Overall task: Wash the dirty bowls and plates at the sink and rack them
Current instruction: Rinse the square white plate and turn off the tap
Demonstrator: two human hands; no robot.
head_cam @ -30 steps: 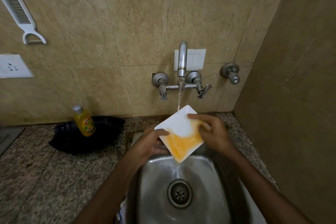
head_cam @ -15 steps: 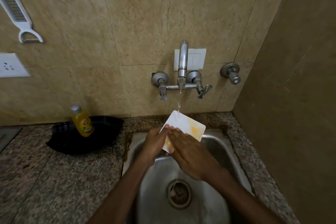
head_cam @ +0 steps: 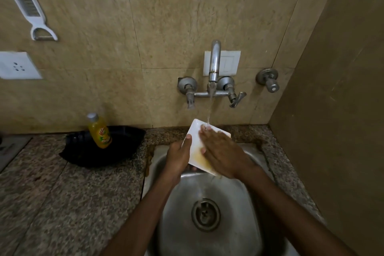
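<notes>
Plate (head_cam: 194,141): square, rounded corners, glossy white, with a yellow-orange film smeared over its lower part. It is held tilted above the sink (head_cam: 239,210), its upper corner under the thin water stream from the tap (head_cam: 214,64).

Left grip (head_cam: 178,156): clamped on the plate's left edge, thumb on the top face, the fingers hidden beneath.

Right grip (head_cam: 222,151): apart, fingers straight and lying flat on the plate's face, fingertips (head_cam: 204,129) in the stream.

Sink: brushed steel, rounded basin, wet, with a round slotted drain (head_cam: 205,214) at centre.

Surface (head_cam: 72,193): speckled granite, grey-brown, matte.

To the left on the surface, a shallow black tray (head_cam: 124,147) carries a yellow plastic bottle (head_cam: 99,131) with a silvery cap, standing slightly tilted.

Wall: beige stone-look tiles. A white plastic grater (head_cam: 27,4) hangs at upper left.
</notes>
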